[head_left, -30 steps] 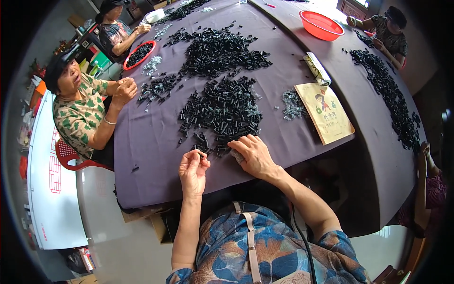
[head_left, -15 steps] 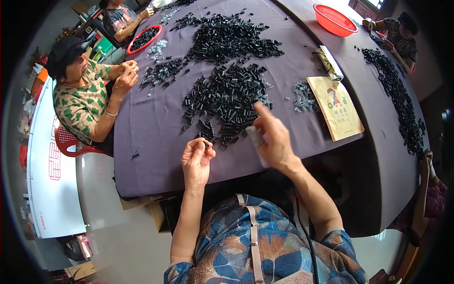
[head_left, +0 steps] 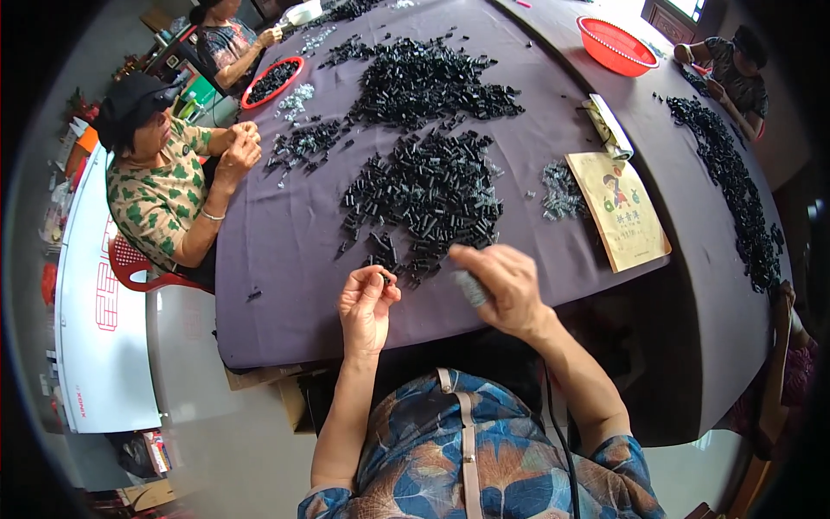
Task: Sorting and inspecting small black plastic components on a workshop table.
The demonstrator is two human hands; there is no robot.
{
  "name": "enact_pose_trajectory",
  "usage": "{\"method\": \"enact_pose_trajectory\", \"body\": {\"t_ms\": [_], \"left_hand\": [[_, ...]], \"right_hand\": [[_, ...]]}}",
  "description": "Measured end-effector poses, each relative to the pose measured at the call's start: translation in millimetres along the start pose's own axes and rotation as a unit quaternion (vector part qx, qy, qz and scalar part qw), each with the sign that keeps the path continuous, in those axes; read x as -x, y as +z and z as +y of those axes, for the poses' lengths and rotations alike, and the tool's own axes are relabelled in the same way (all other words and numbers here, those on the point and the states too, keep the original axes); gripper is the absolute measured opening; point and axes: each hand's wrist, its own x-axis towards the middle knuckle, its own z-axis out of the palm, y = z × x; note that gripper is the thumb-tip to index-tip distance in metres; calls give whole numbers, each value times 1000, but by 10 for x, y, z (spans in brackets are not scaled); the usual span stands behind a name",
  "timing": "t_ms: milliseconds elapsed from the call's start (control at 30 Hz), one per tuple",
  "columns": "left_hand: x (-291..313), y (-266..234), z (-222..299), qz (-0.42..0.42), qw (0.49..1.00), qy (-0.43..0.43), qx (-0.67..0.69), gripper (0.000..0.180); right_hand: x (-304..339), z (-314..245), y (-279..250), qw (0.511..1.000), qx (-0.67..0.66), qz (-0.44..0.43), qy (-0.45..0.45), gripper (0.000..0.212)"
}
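Note:
My left hand [head_left: 370, 304] is raised at the near edge of the table, thumb and fingertips pinched on a small black plastic piece that shows only in part. To its right, my right hand [head_left: 512, 292] is curled with the thumb side toward the left hand. A greyish, translucent clump [head_left: 471, 288] shows under its fingers; its exact kind I cannot make out. Just beyond both hands lies a large heap of small black tube-like pieces [head_left: 424, 195]. Right of that heap is a small pile of clear plastic pieces [head_left: 562, 192].
A yellow booklet [head_left: 621, 212] and a pale rolled item [head_left: 609, 130] lie to the right. Farther off are another black heap [head_left: 432, 82], a red basket [head_left: 616, 48] and a red tray [head_left: 251, 104]. A co-worker [head_left: 169, 182] sits at the left; others work around the tables.
My right hand has drawn nearer the table edge, and its extended forefinger has curled in. My left hand keeps its pinch. The whole view has shifted slightly.

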Motion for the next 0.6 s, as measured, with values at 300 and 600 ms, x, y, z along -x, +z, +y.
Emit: {"method": "enact_pose_trajectory", "body": {"t_ms": [300, 600], "left_hand": [[16, -41, -37, -15, 999, 7, 33, 10], [16, -19, -9, -14, 999, 6, 39, 9]], "right_hand": [[236, 123, 256, 992, -32, -57, 105, 67], [113, 199, 98, 988, -2, 123, 97, 89]]}}
